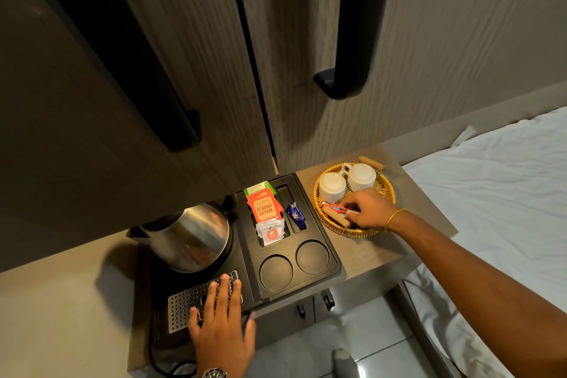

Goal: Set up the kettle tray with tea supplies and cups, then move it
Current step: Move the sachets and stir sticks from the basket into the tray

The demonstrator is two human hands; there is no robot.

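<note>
Head view: left hand (219,321) lies flat, fingers spread, on the kettle tray (333,255); kettle (193,236) spout points left; right hand (366,209) pinches sachets (339,209) in the basket (383,187).

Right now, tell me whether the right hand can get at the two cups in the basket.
Probably yes. The right hand is already inside the basket, on the sachets just in front of the cups. Nothing lies between; both cups sit upside down and uncovered.
</note>
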